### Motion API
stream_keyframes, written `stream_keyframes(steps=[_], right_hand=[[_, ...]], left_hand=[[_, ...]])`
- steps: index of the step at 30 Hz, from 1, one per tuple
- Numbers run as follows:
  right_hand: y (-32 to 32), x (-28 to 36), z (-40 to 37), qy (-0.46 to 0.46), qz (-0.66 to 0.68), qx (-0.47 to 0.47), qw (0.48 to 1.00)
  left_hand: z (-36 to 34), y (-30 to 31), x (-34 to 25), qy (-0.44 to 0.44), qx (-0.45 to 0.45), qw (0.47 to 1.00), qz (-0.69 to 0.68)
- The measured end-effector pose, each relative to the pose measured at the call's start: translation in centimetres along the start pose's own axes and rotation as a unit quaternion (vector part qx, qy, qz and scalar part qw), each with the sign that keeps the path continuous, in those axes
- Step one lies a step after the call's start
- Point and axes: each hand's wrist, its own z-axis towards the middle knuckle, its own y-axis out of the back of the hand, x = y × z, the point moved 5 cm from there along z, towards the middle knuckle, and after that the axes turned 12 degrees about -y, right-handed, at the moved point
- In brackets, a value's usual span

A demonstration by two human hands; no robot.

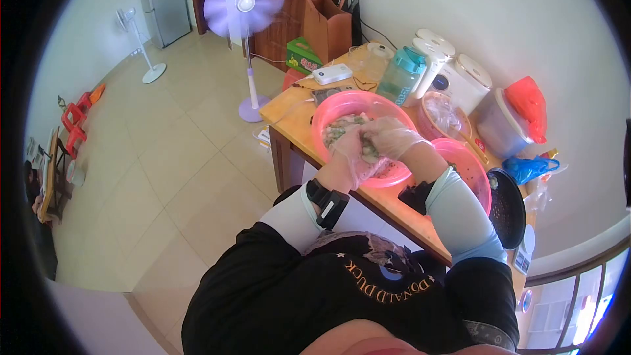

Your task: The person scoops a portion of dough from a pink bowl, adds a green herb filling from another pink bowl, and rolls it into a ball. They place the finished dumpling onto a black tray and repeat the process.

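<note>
Both my hands wear thin clear gloves and meet over a pink basin [321, 133] on the wooden table. My left hand [351, 151] is curled around a lump of the pale and green chopped mixture [338, 129]. My right hand [388, 138] closes on the same lump from the other side. More of the mixture lies in the basin, mostly to the left of my hands. The fingertips are partly hidden behind the gloves and the food.
A second pink basin [483, 181] and a black pan [509, 213] stand to the right. Behind are a teal bottle [401, 77], a pink bowl [430, 128] with a plastic bag, white appliances [468, 82] and a white device [332, 74]. A purple fan [246, 4] stands beyond the table.
</note>
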Motion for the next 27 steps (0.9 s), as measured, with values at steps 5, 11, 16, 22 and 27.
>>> stream_keyframes(steps=[5,11,16,22,27], right_hand=[[-1.1,-0.5,0.7,-0.016,-0.023,-0.007,1.0],[-1.8,-1.2,1.3,-0.029,-0.049,0.011,0.998],[-0.5,-1.8,2.4,0.027,-0.174,0.053,0.983],[-0.6,-5.6,2.3,-0.097,0.228,0.074,0.966],[1.0,-2.4,0.4,-0.022,0.114,0.007,0.993]], left_hand=[[1.1,0.8,0.2,0.011,0.008,0.999,-0.046],[0.3,0.2,0.1,0.006,0.02,1.0,0.009],[-0.5,-1.1,-0.6,-0.047,0.063,0.997,0.015],[-0.3,0.2,-0.5,-0.078,0.024,0.993,0.08],[0.7,1.4,-0.5,-0.119,0.028,0.99,0.077]])
